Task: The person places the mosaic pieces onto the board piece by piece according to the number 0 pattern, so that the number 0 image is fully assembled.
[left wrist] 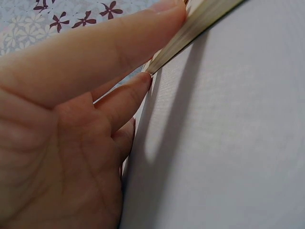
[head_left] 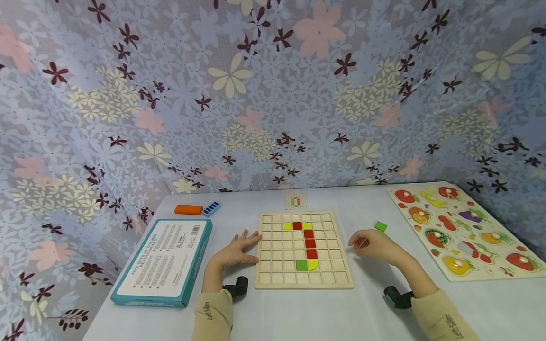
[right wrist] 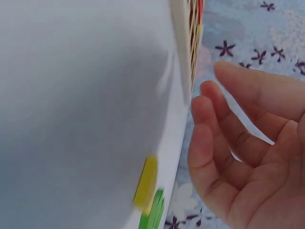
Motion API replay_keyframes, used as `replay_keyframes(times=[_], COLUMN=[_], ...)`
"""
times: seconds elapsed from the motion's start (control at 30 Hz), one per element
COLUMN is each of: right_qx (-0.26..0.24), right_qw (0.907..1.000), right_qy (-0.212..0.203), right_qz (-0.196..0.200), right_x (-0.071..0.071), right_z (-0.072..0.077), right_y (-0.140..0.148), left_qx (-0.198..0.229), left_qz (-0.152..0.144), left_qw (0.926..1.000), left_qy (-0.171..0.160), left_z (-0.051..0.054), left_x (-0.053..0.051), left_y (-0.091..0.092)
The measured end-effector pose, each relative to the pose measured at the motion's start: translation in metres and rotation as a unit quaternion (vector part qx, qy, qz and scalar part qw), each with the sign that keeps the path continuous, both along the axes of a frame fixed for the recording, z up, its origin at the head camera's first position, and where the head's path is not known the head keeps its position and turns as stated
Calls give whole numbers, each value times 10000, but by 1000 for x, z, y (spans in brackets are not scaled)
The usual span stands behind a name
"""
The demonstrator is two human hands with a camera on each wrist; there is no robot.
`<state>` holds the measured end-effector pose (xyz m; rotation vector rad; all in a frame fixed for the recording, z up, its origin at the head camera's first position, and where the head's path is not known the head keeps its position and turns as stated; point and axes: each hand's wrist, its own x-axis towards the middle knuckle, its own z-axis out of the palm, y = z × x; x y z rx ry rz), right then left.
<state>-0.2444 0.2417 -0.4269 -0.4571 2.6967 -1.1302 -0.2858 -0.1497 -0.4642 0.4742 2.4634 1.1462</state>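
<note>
A wooden grid board [head_left: 278, 258] lies flat, with red tiles [head_left: 310, 244], a green tile [head_left: 301, 265] and yellow rounded pieces [head_left: 313, 264] in some cells. The spread fingers of my left hand [head_left: 232, 253] touch its left edge; the left wrist view shows thumb and fingertips [left wrist: 143, 78] against the board's side [left wrist: 200, 21]. Just off the right edge, my right hand [head_left: 377, 245] hovers with loosely bent fingers, holding nothing [right wrist: 252, 138]. In the right wrist view, a yellow piece [right wrist: 147, 183] and green pieces [right wrist: 152, 210] lie on the table.
A small pattern card [head_left: 296, 201] lies behind the board. At left are a teal box [head_left: 159, 260], an orange block [head_left: 188, 209] and a blue piece [head_left: 211, 208]. A fruit puzzle board [head_left: 465, 232] is at right, a loose green tile [head_left: 381, 226] nearer my right hand.
</note>
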Motion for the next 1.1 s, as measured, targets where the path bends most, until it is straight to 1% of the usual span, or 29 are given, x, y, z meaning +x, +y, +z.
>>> replay_keyframes(times=[0.17,0.27,0.4,0.53,0.7,0.83,1.1], right_qx=[334,509,617,740,924,1068,1305], right_qw=[9994,9985,9976,9958,9936,9923,9895], right_qy=[32,56,-84,-223,-182,-118,-203], right_qz=[-125,-177,-317,-490,-617,-619,-594], right_x=[3,4,6,7,6,6,4], right_z=[-4,-7,-8,-8,-11,-12,-9], right_y=[18,27,34,37,42,43,39], left_qx=[-16,-1,23,41,52,71,21], left_qz=[31,-19,-26,42,76,109,117], left_qw=[10000,10000,10000,10000,10000,9999,9999], left_qy=[-6,33,39,-1,-13,-32,-19], left_z=[1,1,0,1,1,0,-1], left_x=[0,0,-1,0,1,1,2], left_y=[0,0,0,0,1,1,2])
